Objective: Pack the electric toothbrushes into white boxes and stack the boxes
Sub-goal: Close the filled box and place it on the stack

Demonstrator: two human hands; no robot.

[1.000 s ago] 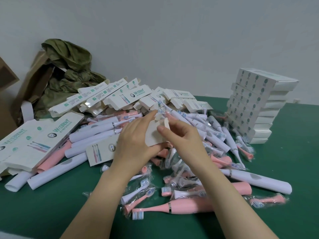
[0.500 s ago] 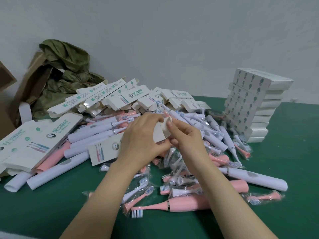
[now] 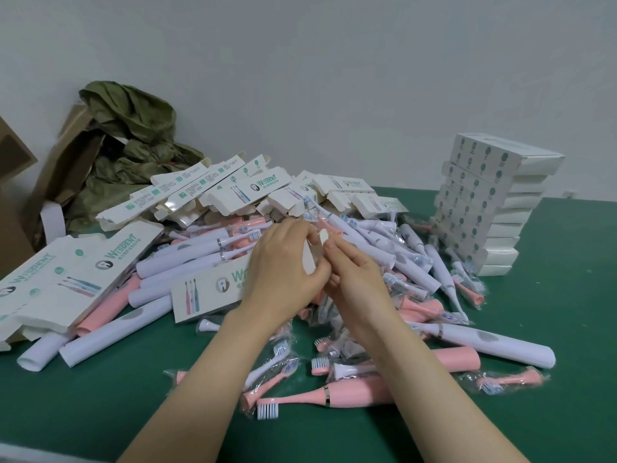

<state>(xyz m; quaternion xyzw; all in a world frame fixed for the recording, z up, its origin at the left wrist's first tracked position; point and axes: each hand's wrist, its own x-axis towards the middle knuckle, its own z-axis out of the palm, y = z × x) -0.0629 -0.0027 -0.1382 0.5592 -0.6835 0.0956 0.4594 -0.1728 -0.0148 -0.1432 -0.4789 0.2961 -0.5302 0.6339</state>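
Toothbrush pile [image 3: 384, 262] crowds mid-table; bare green table [image 3: 83, 406] near left.

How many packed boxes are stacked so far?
8, all in one stack at the far right of the table, one atop another; more may be hidden behind.

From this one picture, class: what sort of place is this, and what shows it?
Probably a packing workbench: a heap of loose electric toothbrushes on a green table, open-flapped boxes behind it, and a stack of closed white boxes at the right.
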